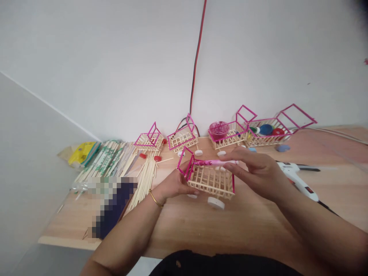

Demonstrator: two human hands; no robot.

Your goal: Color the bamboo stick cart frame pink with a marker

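My left hand [174,184] is closed on the left end of a small cart [211,182] built of wooden sticks, with white round wheels. The cart's upright handle frame and part of its rim are pink. Between the thumb and fingers of my right hand [255,170] is a slim paintbrush [215,163], white and smeared with pink. It lies across the cart's far top edge, its pink end at the handle frame. Whether its tip touches the sticks I cannot tell. A clear cup [219,130] with pink paint sits on another stick cart [230,140] behind.
Two smaller pink-edged carts [149,140] stand back left, and a larger cart [267,132] holding coloured lids stands back right. Loose sticks [146,178] and stick packs [100,159] lie left. A white glue gun [299,182] with a cord lies right. A wall rises behind the table [184,237].
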